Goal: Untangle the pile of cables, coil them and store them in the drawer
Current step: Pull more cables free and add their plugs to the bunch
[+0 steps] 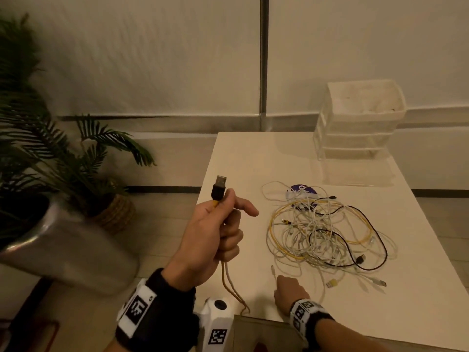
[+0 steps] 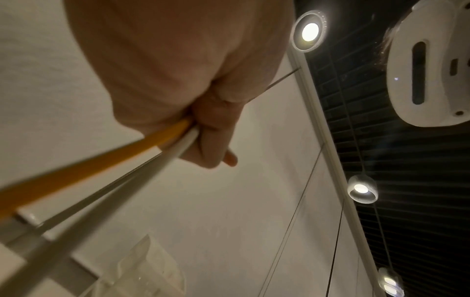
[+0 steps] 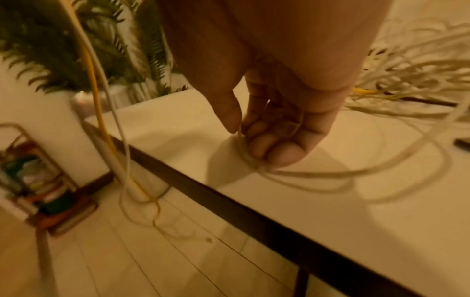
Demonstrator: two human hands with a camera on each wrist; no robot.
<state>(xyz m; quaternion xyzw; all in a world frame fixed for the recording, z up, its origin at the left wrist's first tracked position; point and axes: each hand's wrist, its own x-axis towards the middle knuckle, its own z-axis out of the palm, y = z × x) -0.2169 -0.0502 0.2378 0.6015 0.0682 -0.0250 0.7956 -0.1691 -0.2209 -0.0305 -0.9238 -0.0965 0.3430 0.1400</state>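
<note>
Right hand [image 3: 274, 112]: above table, fingers curled, thumb and fingers pinching a thin white cable [image 3: 330, 172].
White cable: loops across table [image 3: 330, 221] toward tangled pile [image 3: 417, 66].
Table edge: yellow cable [image 3: 98, 96] and pale cable [image 3: 115, 112] hang to floor.
Background: potted plant [image 3: 50, 50].

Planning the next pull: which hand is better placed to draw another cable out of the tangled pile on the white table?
Right. The right hand is low on the white table, already pinching a thin white cable beside the tangled pile of white, yellow and black cables. The left hand is raised, gripping two pulled cables.
</note>
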